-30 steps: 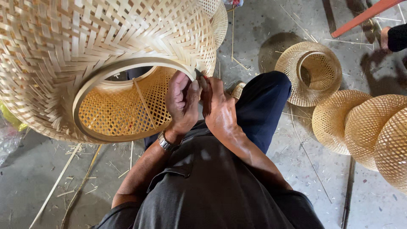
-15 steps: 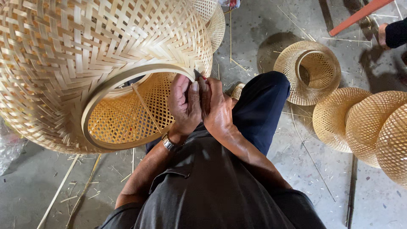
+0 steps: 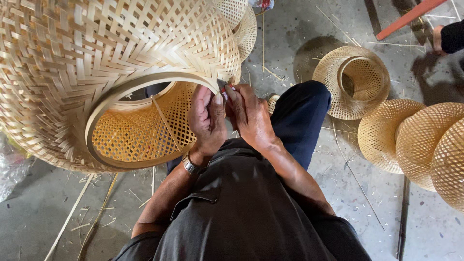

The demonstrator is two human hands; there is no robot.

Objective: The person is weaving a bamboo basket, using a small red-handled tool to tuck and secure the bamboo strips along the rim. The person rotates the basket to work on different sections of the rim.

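A large woven bamboo basket (image 3: 96, 63) lies tilted across my lap, its open mouth facing me. A smooth bamboo hoop (image 3: 145, 82) forms the rim, and a thin strip crosses the opening. Both hands meet at the rim's upper right edge. My left hand (image 3: 207, 121), with a metal wristwatch, has its fingers closed and its thumb pressed up at the rim. Touching it, my right hand (image 3: 252, 116) is closed around a small tool with a dark blade and red handle (image 3: 225, 88), whose tip is at the hoop.
Several finished woven bamboo baskets (image 3: 411, 140) lie on the concrete floor at the right, one (image 3: 352, 82) with its opening upward. Loose bamboo strips (image 3: 72, 217) and shavings litter the floor. Another person's dark sleeve (image 3: 452, 36) and a red bar (image 3: 406, 17) show at top right.
The big basket has turned and shifted slightly, its rim now higher and further right. Both hands have stayed together at the rim, following it upward.
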